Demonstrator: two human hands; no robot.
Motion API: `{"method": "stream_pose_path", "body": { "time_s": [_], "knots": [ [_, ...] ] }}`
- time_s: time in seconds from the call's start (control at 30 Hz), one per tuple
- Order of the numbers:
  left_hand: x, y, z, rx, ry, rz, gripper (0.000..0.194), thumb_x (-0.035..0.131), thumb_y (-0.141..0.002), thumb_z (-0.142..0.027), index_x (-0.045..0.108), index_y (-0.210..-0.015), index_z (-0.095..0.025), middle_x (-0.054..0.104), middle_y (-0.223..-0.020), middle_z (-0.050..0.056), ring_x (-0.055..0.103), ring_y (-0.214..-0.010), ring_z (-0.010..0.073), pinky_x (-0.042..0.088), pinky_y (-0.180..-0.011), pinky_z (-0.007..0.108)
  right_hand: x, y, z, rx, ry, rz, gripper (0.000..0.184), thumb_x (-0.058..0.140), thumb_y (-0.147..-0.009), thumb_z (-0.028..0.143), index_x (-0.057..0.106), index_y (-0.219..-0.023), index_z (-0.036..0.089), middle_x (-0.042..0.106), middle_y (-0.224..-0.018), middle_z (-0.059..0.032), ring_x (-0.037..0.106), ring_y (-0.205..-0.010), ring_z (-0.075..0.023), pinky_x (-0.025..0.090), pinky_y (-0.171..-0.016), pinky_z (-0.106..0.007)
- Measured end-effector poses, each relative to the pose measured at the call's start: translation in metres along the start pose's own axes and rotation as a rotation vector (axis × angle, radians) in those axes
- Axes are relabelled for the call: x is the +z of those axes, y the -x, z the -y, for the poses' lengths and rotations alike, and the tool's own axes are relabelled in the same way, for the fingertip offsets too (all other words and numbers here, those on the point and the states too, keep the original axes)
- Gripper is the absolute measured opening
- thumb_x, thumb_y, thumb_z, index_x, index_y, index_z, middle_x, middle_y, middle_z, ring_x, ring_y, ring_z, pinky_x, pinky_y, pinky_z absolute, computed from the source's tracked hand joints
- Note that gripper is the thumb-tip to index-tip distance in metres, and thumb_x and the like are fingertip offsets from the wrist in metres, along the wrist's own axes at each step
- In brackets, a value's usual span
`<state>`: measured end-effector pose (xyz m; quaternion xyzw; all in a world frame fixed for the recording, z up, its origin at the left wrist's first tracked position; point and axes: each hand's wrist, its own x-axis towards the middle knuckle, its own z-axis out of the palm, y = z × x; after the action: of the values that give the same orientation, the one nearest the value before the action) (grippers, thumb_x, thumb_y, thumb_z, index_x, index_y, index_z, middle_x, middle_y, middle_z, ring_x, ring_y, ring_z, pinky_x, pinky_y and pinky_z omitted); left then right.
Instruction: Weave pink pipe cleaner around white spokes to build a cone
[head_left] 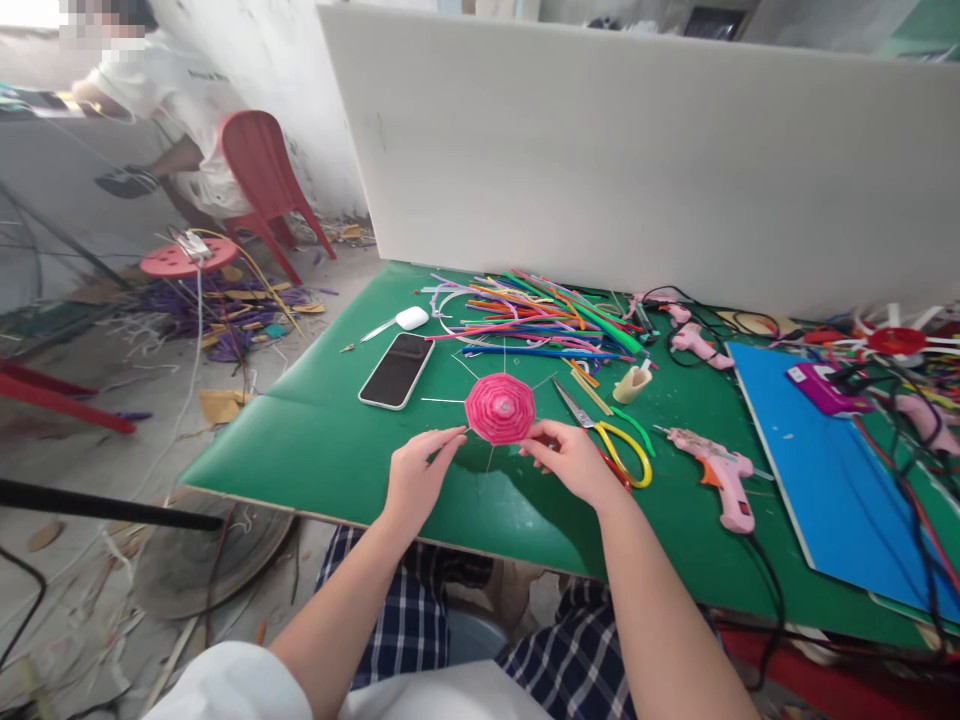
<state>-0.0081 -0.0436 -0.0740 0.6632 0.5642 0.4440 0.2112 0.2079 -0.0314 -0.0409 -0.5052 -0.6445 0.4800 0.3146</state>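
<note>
A pink ringed disc (500, 408), shaped like a little umbrella and apparently wound from fuzzy pipe cleaner, is held above the green table. Thin pale wire spokes stick out around it. At its lower left edge, my left hand (424, 470) pinches one of the spokes. My right hand (566, 458) has its thumb and fingers closed at the lower right rim; the fingertips are partly hidden. Close by on the right lie scissors (624, 452) with yellow and red handles. Left of the disc rests a phone (397, 371) with a dark screen.
Behind the disc spreads a pile of coloured pipe cleaners (532, 315). A pink glue gun (716, 475) lies to the right, beside a blue board (832, 470). A white panel (637, 160) closes off the table's back. At far left a person sits on a red chair (259, 165).
</note>
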Motion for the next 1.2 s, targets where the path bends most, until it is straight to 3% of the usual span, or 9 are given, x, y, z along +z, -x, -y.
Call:
{"method": "stream_pose_path", "body": {
  "time_s": [0.2, 0.4, 0.7, 0.8, 0.9, 0.97, 1.03, 1.13, 1.2],
  "knots": [
    [-0.002, 0.001, -0.01, 0.008, 0.156, 0.008, 0.018, 0.056, -0.082, -0.026, 0.07, -0.09, -0.022, 0.072, -0.086, 0.001, 0.065, -0.081, 0.0158, 0.049, -0.076, 0.027, 0.001, -0.002, -0.003, -0.086, 0.069, -0.169, 0.02, 0.056, -0.077, 0.037, 0.063, -0.082, 0.019, 0.064, -0.078, -0.0016, 0.056, -0.061, -0.0125, 0.045, -0.055, -0.025],
    [-0.003, 0.005, -0.02, -0.048, 0.222, -0.001, 0.015, 0.058, -0.079, -0.027, 0.071, -0.083, -0.022, 0.072, -0.084, 0.001, 0.065, -0.08, 0.0162, 0.049, -0.077, 0.027, 0.001, 0.002, 0.001, 0.001, -0.108, -0.138, 0.02, 0.059, -0.075, 0.035, 0.062, -0.083, 0.017, 0.055, -0.052, 0.0036, 0.054, -0.048, -0.0112, 0.045, -0.049, -0.023],
    [-0.007, 0.004, -0.029, -0.115, 0.227, -0.055, 0.019, 0.06, -0.076, -0.032, 0.071, -0.087, -0.022, 0.071, -0.089, 0.003, 0.064, -0.086, 0.0194, 0.048, -0.082, 0.032, -0.003, 0.004, 0.003, 0.028, -0.303, -0.06, 0.023, 0.064, -0.068, 0.037, 0.06, -0.077, 0.016, 0.063, -0.066, -0.0005, 0.056, -0.043, -0.0096, 0.043, -0.036, -0.02],
    [-0.014, 0.006, -0.028, -0.139, 0.225, -0.13, 0.023, 0.061, -0.074, -0.033, 0.069, -0.092, -0.022, 0.067, -0.103, 0.005, 0.059, -0.1, 0.0215, 0.043, -0.091, 0.035, -0.004, 0.008, 0.004, 0.011, -0.279, -0.106, 0.022, 0.063, -0.069, 0.036, 0.059, -0.079, 0.016, 0.061, -0.07, -0.0004, 0.061, -0.048, -0.0116, 0.045, -0.036, -0.02],
    [-0.018, 0.009, -0.033, -0.179, 0.262, -0.179, 0.029, 0.06, -0.076, -0.037, 0.067, -0.095, -0.017, 0.066, -0.105, 0.009, 0.059, -0.098, 0.0227, 0.045, -0.086, 0.036, -0.007, 0.015, 0.005, -0.074, -0.197, -0.211, 0.021, 0.059, -0.074, 0.035, 0.059, -0.083, 0.016, 0.061, -0.075, -0.0023, 0.066, -0.06, -0.016, 0.052, -0.045, -0.024],
    [-0.018, 0.012, -0.042, -0.23, 0.366, -0.106, 0.035, 0.058, -0.077, -0.04, 0.065, -0.101, -0.015, 0.067, -0.1, 0.011, 0.062, -0.089, 0.0217, 0.049, -0.077, 0.034, -0.008, 0.019, 0.004, -0.201, -0.08, -0.309, 0.02, 0.054, -0.08, 0.035, 0.06, -0.086, 0.017, 0.063, -0.082, -0.0054, 0.066, -0.065, -0.0177, 0.055, -0.05, -0.027],
    [-0.018, 0.015, -0.053, -0.345, 0.62, 0.073, 0.041, 0.057, -0.078, -0.041, 0.059, -0.11, -0.014, 0.068, -0.099, 0.012, 0.064, -0.085, 0.0198, 0.05, -0.072, 0.031, -0.007, 0.022, 0.002, -0.383, 0.123, -0.428, 0.02, 0.048, -0.084, 0.031, 0.062, -0.088, 0.017, 0.064, -0.086, -0.0084, 0.066, -0.072, -0.0196, 0.057, -0.06, -0.032],
    [-0.019, 0.016, -0.068, -0.562, 1.11, 0.343, 0.047, 0.05, -0.083, -0.044, 0.05, -0.121, -0.015, 0.064, -0.108, 0.014, 0.063, -0.091, 0.0189, 0.049, -0.079, 0.031, -0.004, 0.024, -0.001, -0.638, 0.459, -0.564, 0.025, 0.04, -0.088, 0.021, 0.065, -0.096, 0.018, 0.066, -0.091, -0.0109, 0.064, -0.087, -0.0216, 0.054, -0.078, -0.036],
    [-0.022, 0.016, -0.072, -0.632, 1.3, 0.416, 0.048, 0.044, -0.085, -0.049, 0.05, -0.119, -0.016, 0.061, -0.113, 0.015, 0.062, -0.097, 0.0207, 0.048, -0.082, 0.032, -0.001, 0.026, -0.003, -0.732, 0.593, -0.595, 0.03, 0.038, -0.089, 0.016, 0.064, -0.103, 0.019, 0.067, -0.098, -0.0111, 0.063, -0.093, -0.0213, 0.051, -0.084, -0.035]
  ]
}}
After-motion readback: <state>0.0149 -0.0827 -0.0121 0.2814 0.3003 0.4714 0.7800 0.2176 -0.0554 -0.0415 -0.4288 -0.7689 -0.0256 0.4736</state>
